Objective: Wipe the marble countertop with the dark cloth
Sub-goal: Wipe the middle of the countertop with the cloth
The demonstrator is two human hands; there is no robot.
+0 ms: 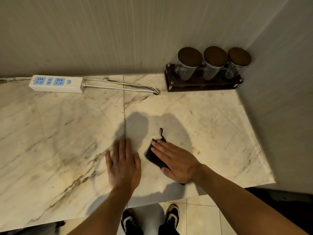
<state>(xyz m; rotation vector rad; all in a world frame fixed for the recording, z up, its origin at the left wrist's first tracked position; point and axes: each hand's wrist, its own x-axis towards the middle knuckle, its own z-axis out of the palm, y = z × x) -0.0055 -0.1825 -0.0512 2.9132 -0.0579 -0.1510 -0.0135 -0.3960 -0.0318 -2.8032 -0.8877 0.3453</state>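
Note:
The marble countertop (55,133) is pale with brown veins and fills the middle of the view. A small dark cloth (153,156) lies folded on it near the front edge, a thin loop sticking out at its far end. My right hand (176,161) presses flat on the cloth, covering most of it, with the thumb against its near side. My left hand (124,164) rests flat on the bare marble just left of the cloth, fingers spread, holding nothing.
A white power strip (56,83) with blue sockets and its cable (122,86) lie along the back wall. A dark wooden rack (201,85) with three lidded glass jars stands in the back right corner. A brownish stain (196,150) sits right of my hand. Walls close the back and right sides.

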